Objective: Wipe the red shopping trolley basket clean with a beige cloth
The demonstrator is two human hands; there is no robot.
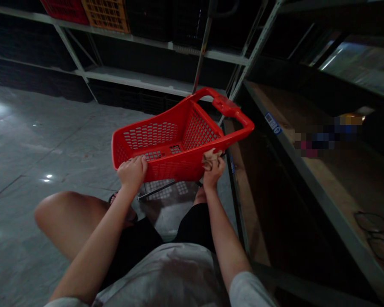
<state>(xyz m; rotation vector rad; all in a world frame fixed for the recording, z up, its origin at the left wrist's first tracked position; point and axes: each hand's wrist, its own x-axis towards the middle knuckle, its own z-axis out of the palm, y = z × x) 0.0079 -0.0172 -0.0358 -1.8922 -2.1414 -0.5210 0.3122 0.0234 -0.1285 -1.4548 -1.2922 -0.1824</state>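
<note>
In front of my knees stands a red plastic shopping cart (166,170) with slotted sides and a looped handle (233,111) at its far right end. My left hand (132,171) is closed over the near rim of the cart, towards its left end. My right hand (213,171) grips a crumpled tan cloth (210,159) and presses it to the outside of the cart's near wall, below the handle. Part of the cloth is hidden by my fingers. The cart's basket shows only its slotted floor.
Behind the cart runs a metal shelf rack (137,79) with dark crates, a red crate (67,9) and a yellow crate (106,13). At my right is a wooden-topped bench (310,183), with a pair of glasses (376,232) on it. A metal pole (201,55) leans upright behind the cart.
</note>
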